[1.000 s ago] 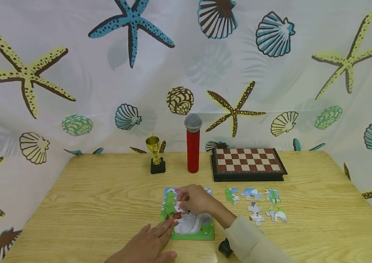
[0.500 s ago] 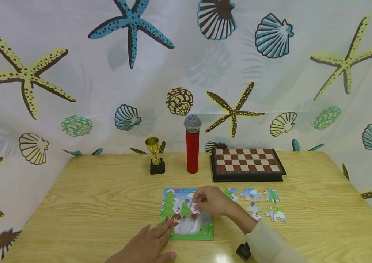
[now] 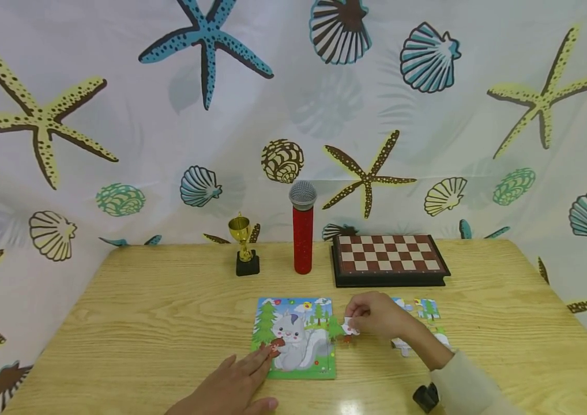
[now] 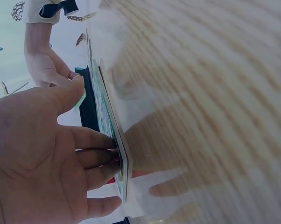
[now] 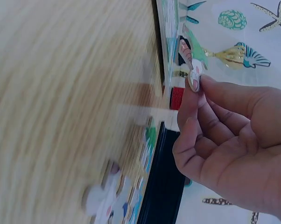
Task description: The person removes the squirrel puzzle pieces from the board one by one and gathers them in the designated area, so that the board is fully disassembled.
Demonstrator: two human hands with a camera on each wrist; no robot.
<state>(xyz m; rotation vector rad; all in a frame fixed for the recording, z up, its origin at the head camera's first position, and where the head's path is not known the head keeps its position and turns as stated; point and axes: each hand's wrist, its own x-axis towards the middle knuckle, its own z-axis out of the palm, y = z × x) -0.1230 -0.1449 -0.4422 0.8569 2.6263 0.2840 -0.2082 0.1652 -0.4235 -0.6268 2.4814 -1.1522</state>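
A cloth (image 3: 252, 124) printed with starfish and shells hangs behind the wooden surface (image 3: 169, 300), probably as a plain-enough backdrop (if starfish that big count as plain). Toward the back of the surface lies a checkered box (image 3: 390, 255), flat, seemingly parked there to leave the near area for the hands. The squirrel puzzle board (image 3: 306, 358) lies flat at the front, squarely before the person, presumably so both hands reach it easily.

The left hand (image 3: 233, 383) has its fingers extended over the board's near left part, a grip that clasps nothing; it looks like a steadying touch. The right hand (image 3: 382, 316) is just off the board's right edge, its grip narrow, thumb and forefinger pinching a puzzle piece. A red microphone (image 3: 303, 236) and a small gold trophy (image 3: 244, 242) stand upright at the back, apparently idle.

The loose puzzle pieces (image 3: 431, 310) lie right of the board, partly hidden by the right forearm, likely spread for easy picking. The held puzzle piece (image 3: 336, 328), green at one end, is raised off the surface and juts from the fingertips toward the board; the pinch takes only its right end, perhaps to leave its picture in sight.
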